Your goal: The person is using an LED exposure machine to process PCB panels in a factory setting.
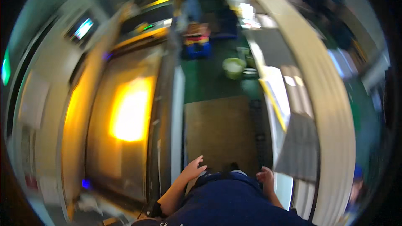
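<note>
My left hand (194,169) is held in front of my body at the waist, its fingers apart and nothing in it. It is nearest to the dark edge of a machine bed on the left, without touching it. On the other side, my right hand (266,176) hangs beside my waist with its fingers loosely bent, and I see nothing in it. Close by it is the bench on the right, where a dark grey sheet (298,148) lies. The whole picture is smeared by motion, so fine detail is lost.
A machine bed with a bright yellow-lit panel (132,111) runs along the left. A brown mat (222,132) lies on the green floor ahead. Farther off stand a pale green bucket (233,68) and a blue crate (198,50). A long cream ledge (331,113) borders the right bench; a person (355,188) is beyond it.
</note>
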Action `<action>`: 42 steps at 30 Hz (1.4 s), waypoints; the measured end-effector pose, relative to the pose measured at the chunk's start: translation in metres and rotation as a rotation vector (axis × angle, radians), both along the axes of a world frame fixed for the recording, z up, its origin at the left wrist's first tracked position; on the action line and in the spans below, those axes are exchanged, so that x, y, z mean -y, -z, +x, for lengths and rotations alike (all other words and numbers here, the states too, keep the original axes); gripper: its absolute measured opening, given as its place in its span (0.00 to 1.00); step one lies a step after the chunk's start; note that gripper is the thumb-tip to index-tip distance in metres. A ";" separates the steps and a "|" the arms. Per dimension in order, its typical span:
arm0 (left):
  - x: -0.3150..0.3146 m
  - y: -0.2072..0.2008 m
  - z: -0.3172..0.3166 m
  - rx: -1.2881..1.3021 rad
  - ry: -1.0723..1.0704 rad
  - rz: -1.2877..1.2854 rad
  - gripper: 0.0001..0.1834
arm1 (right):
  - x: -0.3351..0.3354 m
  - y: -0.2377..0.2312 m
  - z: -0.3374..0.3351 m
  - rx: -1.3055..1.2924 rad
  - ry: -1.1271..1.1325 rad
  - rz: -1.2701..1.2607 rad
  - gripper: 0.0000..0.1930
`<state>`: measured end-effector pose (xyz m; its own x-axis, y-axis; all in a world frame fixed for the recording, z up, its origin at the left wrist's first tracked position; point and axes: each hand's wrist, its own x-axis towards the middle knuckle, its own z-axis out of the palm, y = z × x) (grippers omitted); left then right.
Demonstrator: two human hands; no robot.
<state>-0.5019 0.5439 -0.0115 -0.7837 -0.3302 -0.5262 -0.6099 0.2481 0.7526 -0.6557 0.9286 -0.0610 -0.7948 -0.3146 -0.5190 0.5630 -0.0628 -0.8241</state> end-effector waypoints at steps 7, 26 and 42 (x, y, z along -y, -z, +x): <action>0.001 0.038 0.105 -0.087 -0.434 -0.052 0.34 | 0.152 0.023 -0.043 -0.308 -0.963 0.237 0.25; 0.095 -0.052 0.276 -1.146 -1.322 0.761 0.27 | 0.534 -0.137 0.162 -0.152 -2.336 -0.108 0.19; 0.195 -0.141 0.113 -0.447 -1.046 -0.638 0.11 | 0.675 -0.063 0.106 -0.350 -2.756 -0.373 0.19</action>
<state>-0.3887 0.3485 0.1290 -0.0702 -0.9799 0.1865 -0.4592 0.1977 0.8660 -0.5499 0.2532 0.0021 0.9457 -0.0933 -0.3113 -0.3136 -0.0104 -0.9495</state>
